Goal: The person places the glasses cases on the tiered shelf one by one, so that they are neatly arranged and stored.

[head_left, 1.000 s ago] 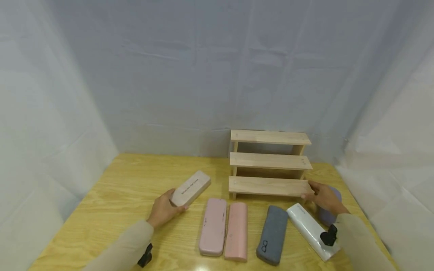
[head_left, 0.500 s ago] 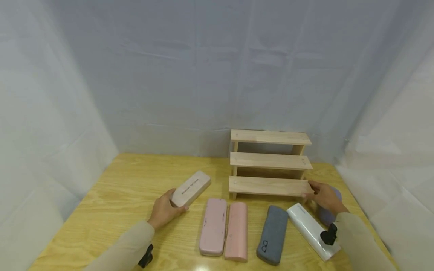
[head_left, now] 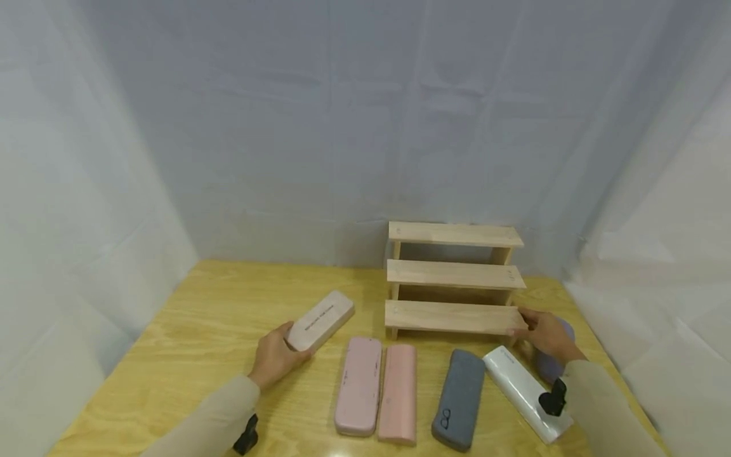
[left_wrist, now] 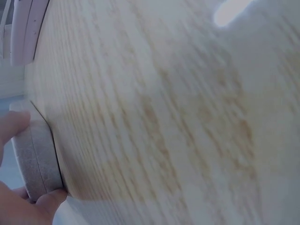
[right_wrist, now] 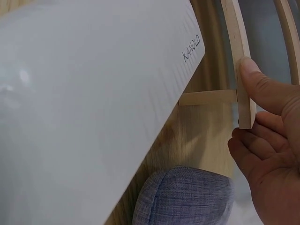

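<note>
Pale sheets [head_left: 354,139] hang behind the table [head_left: 228,304]; at lower left, the left hand [head_left: 276,357] grips a case [head_left: 320,320]; at lower right, the right hand [head_left: 548,336] pinches the rack [head_left: 451,317].

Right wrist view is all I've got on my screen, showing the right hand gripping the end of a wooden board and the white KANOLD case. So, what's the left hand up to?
Observer: The left hand grips the near end of a pale case with dark lettering on top.

Operator: And what lies next to the white KANOLD case, on its left?

Observer: A blue-grey case with a glasses outline on its near end.

Operator: Anything further left of that?

Observer: Two pinkish cases side by side: a mauve-pink case and, nearer the blue-grey one, a salmon-pink case.
</note>
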`<move>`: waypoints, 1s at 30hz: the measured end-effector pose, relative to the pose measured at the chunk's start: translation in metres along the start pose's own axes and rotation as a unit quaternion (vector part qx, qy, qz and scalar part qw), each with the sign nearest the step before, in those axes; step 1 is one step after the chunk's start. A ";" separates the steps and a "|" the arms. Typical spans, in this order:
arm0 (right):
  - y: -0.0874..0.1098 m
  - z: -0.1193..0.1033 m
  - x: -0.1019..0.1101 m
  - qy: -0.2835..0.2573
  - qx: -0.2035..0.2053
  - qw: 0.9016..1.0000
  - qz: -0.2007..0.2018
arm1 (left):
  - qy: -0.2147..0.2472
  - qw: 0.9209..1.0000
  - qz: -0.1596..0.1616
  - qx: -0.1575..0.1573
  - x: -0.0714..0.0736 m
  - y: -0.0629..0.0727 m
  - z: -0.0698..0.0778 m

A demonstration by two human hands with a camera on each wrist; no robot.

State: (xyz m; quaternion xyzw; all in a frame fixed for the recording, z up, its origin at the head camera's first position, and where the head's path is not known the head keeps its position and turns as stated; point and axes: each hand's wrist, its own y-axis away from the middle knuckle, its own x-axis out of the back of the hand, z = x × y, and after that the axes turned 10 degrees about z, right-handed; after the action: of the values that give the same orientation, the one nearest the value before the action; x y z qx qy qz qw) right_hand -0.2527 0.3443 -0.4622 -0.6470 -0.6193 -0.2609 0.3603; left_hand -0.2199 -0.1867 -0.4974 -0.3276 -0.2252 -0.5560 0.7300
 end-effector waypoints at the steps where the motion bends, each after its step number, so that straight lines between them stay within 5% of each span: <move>1: 0.000 0.000 0.000 -0.001 0.001 1.000 0.001 | 0.000 1.000 0.000 0.000 0.001 0.001 0.000; 22: -0.003 -0.001 0.000 0.014 -0.014 1.000 -0.009 | 0.005 1.000 -0.002 0.015 0.017 -0.002 -0.005; 30: -0.003 0.001 0.000 0.005 -0.020 1.000 -0.005 | 0.025 1.000 -0.002 0.004 0.023 -0.005 0.004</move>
State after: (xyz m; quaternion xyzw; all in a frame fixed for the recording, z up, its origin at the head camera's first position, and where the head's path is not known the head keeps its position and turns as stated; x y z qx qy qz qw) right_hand -0.2557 0.3446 -0.4625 -0.6500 -0.6153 -0.2776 0.3491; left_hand -0.2185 -0.2000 -0.4774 -0.3108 -0.2097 -0.5642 0.7356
